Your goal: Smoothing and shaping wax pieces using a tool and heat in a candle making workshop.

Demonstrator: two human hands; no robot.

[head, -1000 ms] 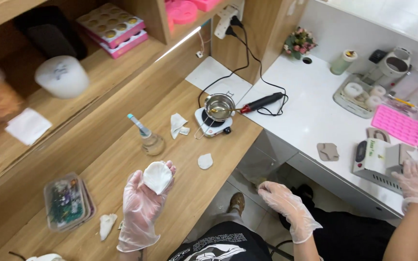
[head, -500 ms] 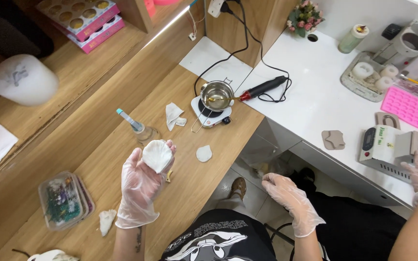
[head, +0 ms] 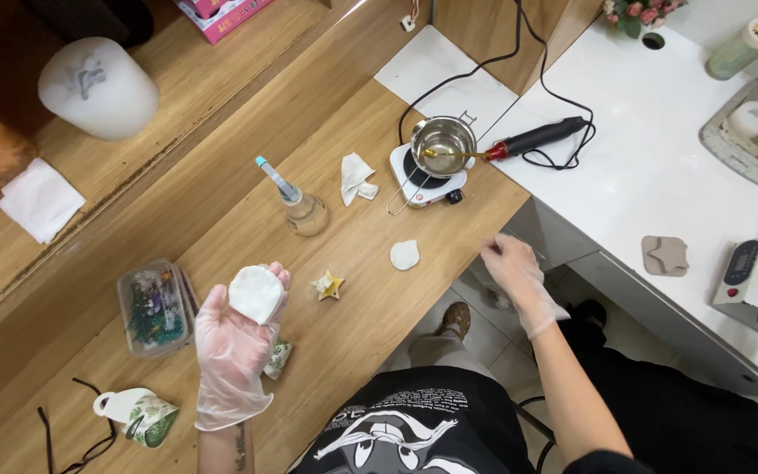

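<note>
Gloved left hand (head: 237, 351) holds up a white shell-shaped wax piece (head: 255, 293) above a wooden tabletop (head: 221, 228).

Its grip is closed around the piece, which rests on the fingertips just left of a small yellow star (head: 329, 284). The gloved right hand (head: 514, 268) hovers open and empty (slightly blurred) right of the star, past the tabletop edge. A loose fingertip hold on slick glove could let the piece slip onto the star; beyond it, a small pot (head: 443, 140) on a hotplate (head: 423, 180) could scorch a sleeve.
</note>
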